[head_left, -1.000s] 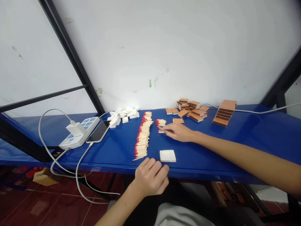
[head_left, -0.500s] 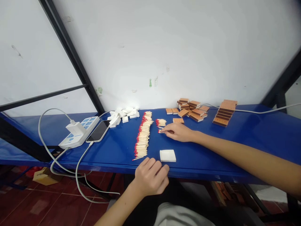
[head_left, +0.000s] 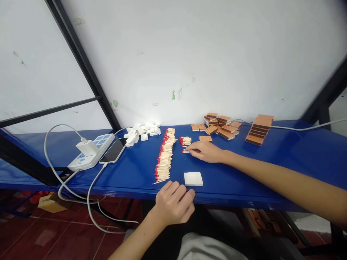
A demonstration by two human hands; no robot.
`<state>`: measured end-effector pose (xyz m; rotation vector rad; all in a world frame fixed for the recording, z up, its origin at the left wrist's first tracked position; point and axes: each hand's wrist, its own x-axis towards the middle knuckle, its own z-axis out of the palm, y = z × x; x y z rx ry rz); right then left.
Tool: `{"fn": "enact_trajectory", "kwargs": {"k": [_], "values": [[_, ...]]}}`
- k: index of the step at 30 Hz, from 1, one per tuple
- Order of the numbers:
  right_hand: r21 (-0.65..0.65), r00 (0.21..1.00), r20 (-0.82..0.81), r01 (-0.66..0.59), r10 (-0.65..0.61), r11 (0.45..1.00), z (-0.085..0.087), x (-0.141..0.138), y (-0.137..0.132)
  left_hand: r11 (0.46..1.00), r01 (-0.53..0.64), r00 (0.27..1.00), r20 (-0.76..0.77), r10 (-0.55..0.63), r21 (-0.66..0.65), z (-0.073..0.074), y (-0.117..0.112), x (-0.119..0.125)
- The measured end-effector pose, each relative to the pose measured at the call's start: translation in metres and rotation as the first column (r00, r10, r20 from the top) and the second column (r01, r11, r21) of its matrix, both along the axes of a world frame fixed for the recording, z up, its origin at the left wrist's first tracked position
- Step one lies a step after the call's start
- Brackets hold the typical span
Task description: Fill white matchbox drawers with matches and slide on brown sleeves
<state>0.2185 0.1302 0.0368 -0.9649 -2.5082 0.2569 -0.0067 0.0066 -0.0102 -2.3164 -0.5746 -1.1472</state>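
My right hand [head_left: 206, 151] reaches across the blue table [head_left: 284, 159] and pinches a few red-tipped matches at its fingertips, just below a small bunch of matches [head_left: 185, 141]. A long row of matches [head_left: 165, 155] lies to its left. A small white box tray [head_left: 193, 179] sits near the front edge. My left hand [head_left: 173, 206] rests loosely curled on that edge, beside the tray, holding nothing that I can see.
Brown matchbox sleeves [head_left: 221, 127] lie in a heap at the back, with a neat stack [head_left: 259, 129] to their right. White trays [head_left: 142, 132] are piled at the back left. A phone [head_left: 114, 151] and a power strip [head_left: 90, 151] with cables sit left.
My right hand's fingers have shifted slightly at the matches. My left hand has stayed put.
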Motion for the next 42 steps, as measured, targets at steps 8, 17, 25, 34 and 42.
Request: {"fn": "enact_trajectory", "kwargs": {"k": [8,17,25,34,42], "values": [[-0.002,0.999,0.017,0.042,-0.042,0.999,0.0013,-0.0006,-0.0015,1.000,-0.001,1.000,-0.002,0.001,0.002,-0.0002,0.0004,0.0001],[0.000,0.997,0.032,0.063,-0.063,0.998,0.0003,-0.0007,0.0000,1.000,0.007,1.000,0.007,-0.007,0.002,0.0007,0.0007,0.0003],[0.002,0.997,0.043,0.059,-0.060,0.998,0.0016,-0.0015,-0.0011,1.000,-0.008,1.000,-0.007,0.008,0.005,0.0000,0.0005,-0.0003],[0.016,0.980,0.068,0.184,-0.185,0.983,0.0009,-0.0012,-0.0010,1.000,-0.007,1.000,-0.004,0.007,0.007,-0.0001,0.0005,-0.0002],[0.016,0.988,0.049,0.147,-0.148,0.989,0.0005,-0.0004,-0.0003,1.000,-0.004,1.000,-0.007,0.004,0.007,0.0008,0.0002,-0.0001]]}}
